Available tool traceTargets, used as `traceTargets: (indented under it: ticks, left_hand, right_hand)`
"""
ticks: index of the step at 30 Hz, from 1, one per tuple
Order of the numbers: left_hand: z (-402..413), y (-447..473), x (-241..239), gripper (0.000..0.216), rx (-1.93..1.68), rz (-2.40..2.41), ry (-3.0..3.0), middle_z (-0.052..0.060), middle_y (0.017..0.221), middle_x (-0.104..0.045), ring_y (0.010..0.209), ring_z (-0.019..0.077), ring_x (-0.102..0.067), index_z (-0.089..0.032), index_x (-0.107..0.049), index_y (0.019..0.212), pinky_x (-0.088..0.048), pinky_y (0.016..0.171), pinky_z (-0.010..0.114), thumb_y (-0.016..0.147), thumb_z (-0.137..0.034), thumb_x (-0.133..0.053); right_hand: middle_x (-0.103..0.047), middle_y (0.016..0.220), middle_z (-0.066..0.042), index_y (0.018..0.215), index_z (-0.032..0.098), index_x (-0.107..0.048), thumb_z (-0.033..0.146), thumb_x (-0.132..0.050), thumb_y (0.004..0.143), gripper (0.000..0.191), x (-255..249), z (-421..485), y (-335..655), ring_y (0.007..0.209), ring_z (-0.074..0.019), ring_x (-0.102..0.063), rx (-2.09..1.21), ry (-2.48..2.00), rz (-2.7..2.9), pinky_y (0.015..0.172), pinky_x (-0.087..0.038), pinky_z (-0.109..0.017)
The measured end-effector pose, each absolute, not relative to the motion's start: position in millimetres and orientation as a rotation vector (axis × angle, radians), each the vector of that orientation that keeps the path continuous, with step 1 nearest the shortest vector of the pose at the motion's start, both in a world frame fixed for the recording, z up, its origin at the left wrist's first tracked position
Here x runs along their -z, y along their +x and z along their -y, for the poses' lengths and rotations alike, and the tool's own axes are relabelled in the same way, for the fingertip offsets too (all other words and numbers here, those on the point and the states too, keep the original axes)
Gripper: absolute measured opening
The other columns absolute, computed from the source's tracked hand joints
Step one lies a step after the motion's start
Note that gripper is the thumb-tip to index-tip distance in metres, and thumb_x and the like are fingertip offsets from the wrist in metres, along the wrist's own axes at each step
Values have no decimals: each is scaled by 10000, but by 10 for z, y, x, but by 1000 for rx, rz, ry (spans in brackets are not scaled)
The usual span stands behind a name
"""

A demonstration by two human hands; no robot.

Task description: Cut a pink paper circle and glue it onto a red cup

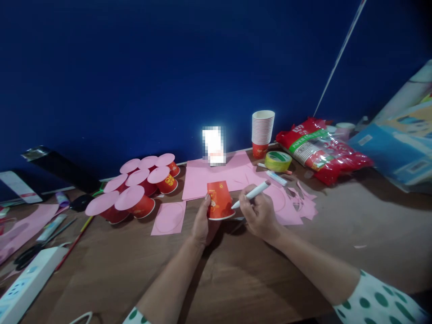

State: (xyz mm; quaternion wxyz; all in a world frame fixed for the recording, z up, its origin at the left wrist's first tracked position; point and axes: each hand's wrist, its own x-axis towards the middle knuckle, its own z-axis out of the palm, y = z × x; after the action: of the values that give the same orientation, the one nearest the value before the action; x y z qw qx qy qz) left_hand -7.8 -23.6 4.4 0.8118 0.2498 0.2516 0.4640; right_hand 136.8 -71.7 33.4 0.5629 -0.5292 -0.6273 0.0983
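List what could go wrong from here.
The right hand points the white pen at the held red cup; a slip might leave a stray mark if the pen is uncapped. The left hand alone grips that cup, so a hard squeeze could dent it. The pink-topped cups stand crowded together at the left; one knock might shift several.

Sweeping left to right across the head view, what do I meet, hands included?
White power strip, pink-topped cups, left hand, held red cup, right hand, red plastic bag, blue package.
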Motion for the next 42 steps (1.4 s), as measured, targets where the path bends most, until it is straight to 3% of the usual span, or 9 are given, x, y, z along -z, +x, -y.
traceTargets:
  ticks: [13,42]
  left_hand:
    - [236,-82,-39,294,-1034,-561,553,69,932,-717,901,235,-663,-147,-674,926,-482,895,377,825,-414,-607]
    - [247,-66,-41,354,-981,-566,485,78,937,-714,874,221,-669,-131,-662,1013,-473,918,378,853,-429,-559]
  right_hand:
    - [-558,607,16,782,203,-487,207,-446,865,93,-352,714,1361,513,-123,-538,-280,-1235,1504,506,-411,-225]
    - [-514,577,41,784,200,-478,204,-454,874,93,-339,721,1364,467,-103,-487,-242,-1225,1504,483,-365,-213]
